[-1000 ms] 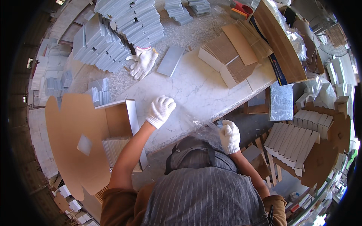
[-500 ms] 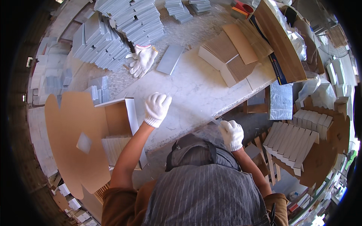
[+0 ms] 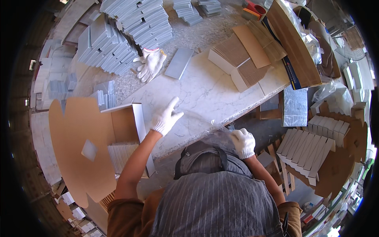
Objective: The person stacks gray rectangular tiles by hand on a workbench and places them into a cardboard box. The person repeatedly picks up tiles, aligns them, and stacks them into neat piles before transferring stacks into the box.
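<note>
White cloth gloves point(image 3: 166, 118), polished marble table point(image 3: 205, 91), clear plastic film point(image 3: 205, 126).

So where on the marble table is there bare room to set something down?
The marble table is bare between the left hand, the grey tile and the cardboard boxes. It is crowded beyond: grey tile stacks and a pair of gloves.
</note>
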`<state>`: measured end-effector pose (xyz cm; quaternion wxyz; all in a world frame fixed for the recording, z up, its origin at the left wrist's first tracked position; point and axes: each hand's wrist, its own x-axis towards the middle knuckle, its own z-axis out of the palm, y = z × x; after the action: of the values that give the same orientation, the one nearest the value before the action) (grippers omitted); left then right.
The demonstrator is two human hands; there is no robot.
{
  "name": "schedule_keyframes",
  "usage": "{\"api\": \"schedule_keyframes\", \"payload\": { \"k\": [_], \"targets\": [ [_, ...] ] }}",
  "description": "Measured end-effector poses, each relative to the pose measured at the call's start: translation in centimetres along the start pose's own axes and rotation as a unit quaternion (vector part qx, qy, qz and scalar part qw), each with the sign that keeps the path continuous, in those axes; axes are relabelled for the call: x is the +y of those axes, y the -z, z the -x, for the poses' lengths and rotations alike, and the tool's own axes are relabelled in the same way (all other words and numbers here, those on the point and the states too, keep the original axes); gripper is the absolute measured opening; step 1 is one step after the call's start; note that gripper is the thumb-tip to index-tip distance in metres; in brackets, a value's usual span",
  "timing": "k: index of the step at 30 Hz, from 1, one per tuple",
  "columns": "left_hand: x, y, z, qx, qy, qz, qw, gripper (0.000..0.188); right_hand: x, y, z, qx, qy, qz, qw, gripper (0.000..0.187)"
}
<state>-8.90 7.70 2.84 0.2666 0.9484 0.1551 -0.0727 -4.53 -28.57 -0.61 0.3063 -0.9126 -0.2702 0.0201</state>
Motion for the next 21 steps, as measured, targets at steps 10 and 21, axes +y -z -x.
{"api": "schedule_keyframes", "payload": {
  "k": [10,21],
  "targets": [
    [-2.6,-2.7,1.9,0.150,-0.323,-0.138,0.924,0.010,0.3,0.9,-0.5,0.066,0.033,0.010,0.997,0.017],
    [-0.2,-1.1,3.3,0.052,-0.201,-0.146,0.967,0.039,1.8,-0.4,0.4,0.013,-0.010,-0.051,0.999,0.018]
  ]
}}
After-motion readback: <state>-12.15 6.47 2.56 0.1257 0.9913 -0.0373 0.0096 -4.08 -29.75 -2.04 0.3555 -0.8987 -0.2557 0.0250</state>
